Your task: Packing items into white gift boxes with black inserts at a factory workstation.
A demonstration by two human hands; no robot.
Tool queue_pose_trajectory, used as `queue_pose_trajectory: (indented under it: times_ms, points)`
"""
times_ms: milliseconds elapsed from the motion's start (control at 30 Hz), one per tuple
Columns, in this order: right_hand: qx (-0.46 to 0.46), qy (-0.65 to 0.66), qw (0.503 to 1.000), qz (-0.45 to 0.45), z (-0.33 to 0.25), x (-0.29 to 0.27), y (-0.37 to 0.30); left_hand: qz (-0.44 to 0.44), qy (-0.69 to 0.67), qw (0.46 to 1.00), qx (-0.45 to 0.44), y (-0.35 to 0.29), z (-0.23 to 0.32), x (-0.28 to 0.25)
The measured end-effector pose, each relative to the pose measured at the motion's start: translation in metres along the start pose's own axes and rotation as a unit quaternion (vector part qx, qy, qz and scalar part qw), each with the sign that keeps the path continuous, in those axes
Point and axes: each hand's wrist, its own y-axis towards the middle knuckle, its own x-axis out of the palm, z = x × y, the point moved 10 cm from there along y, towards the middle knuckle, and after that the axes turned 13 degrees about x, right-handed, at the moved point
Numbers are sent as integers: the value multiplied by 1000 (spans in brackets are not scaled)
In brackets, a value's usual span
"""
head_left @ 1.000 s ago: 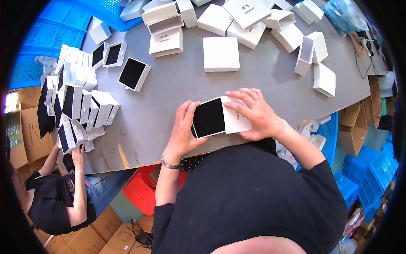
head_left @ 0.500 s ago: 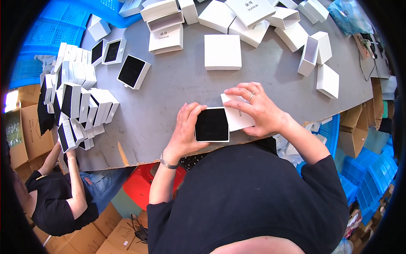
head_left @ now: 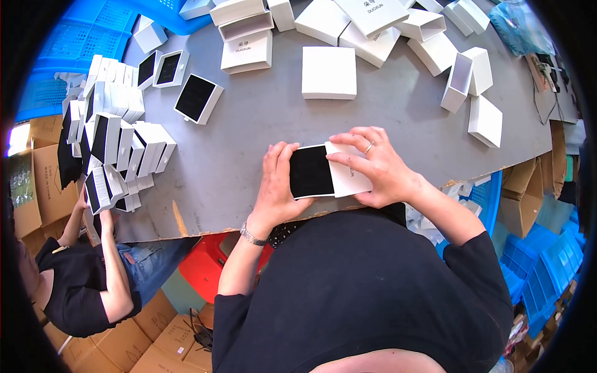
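My left hand (head_left: 273,189) grips a shallow white box drawer (head_left: 312,172) with a black lining, near the table's front edge. Its fingers lie along the drawer's left side. A white box sleeve (head_left: 349,176) with dark print is held by my right hand (head_left: 387,169), thumb at the near edge and fingers over the far part. The drawer's right end sits at the sleeve's mouth, and most of the black lining shows. A closed-looking white box (head_left: 329,73) lies beyond my hands.
White boxes and sleeves (head_left: 247,52) spread along the far side. On the left, several drawers (head_left: 106,137) are stacked, with a loose drawer (head_left: 198,99) beside them. A co-worker's hand (head_left: 107,221) touches that stack. Blue crates (head_left: 93,31) stand at far left, and a blue basket (head_left: 488,199) at right.
The drawer has tilted a little and met the sleeve, which now covers its right edge. My left hand has shifted slightly up and to the right with it.
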Motion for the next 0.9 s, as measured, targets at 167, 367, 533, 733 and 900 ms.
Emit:
queue_pose_trajectory:
  times_ms: [167, 367, 533, 733, 900]
  points:
    - [23, 13, 997, 66, 2, -2, 13, 29, -79, 996, -43, 2, -11, 1]
    - [-29, 22, 999, 10, -5, 0, 9, 154, -321, 930, -94, 13, -14, -6]
    - [33, 57, 996, 62, -26, 18, 12, 182, -273, 945, 6, 46, 7, 2]
    - [201, -114, 971, -65, 27, -52, -32, 237, 286, 929, 0, 36, -62, -104]
    - [230, -197, 951, 69, 44, -81, 23, 135, 336, 915, -181, 12, -186, -158]
